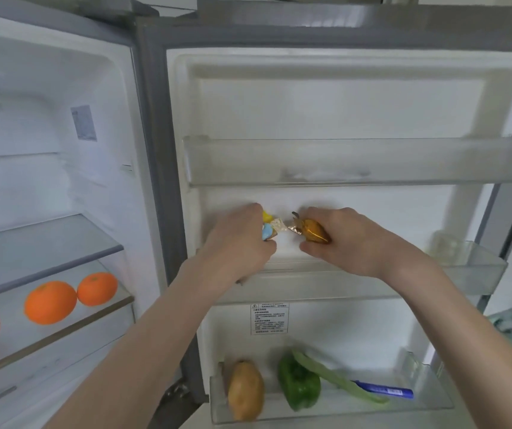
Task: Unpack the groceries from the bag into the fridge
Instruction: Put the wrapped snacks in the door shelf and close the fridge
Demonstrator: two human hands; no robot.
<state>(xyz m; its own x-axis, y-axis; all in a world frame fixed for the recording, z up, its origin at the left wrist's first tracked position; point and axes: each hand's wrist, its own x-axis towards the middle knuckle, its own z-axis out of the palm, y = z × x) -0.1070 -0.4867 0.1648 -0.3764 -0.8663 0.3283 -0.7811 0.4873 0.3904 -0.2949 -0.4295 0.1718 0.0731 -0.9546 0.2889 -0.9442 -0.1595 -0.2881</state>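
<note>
Both hands reach into the open fridge door, over the clear plastic middle door shelf (480, 267). The left hand (242, 243) is curled round a small wrapped packet in yellow, pale blue and white (270, 227); most of the packet is hidden behind the knuckles, and only its crinkled end sticks out to the right of the fingers, so what it is cannot be made out. The right hand (350, 239) grips a small golden-brown foil-wrapped sweet with a twisted end (313, 232), thumb below and fingers over the top, the twisted foil tail pointing left toward the other packet. The two wrapped ends sit just beside each other, nearly touching, between the two hands and just above the middle shelf's front rail.

Above them the frosted upper door shelf (357, 162) runs across the door. Below, the clear bottom door bin (428, 407) holds a brown potato (245, 390), a green bell pepper (299, 383), a long pale green vegetable (335, 377) lying slantwise, and a blue tube-shaped item (384, 391) behind it.

To the left, in the fridge's main compartment, three oranges (50, 301) rest on the glass lower shelf (62, 332).
</note>
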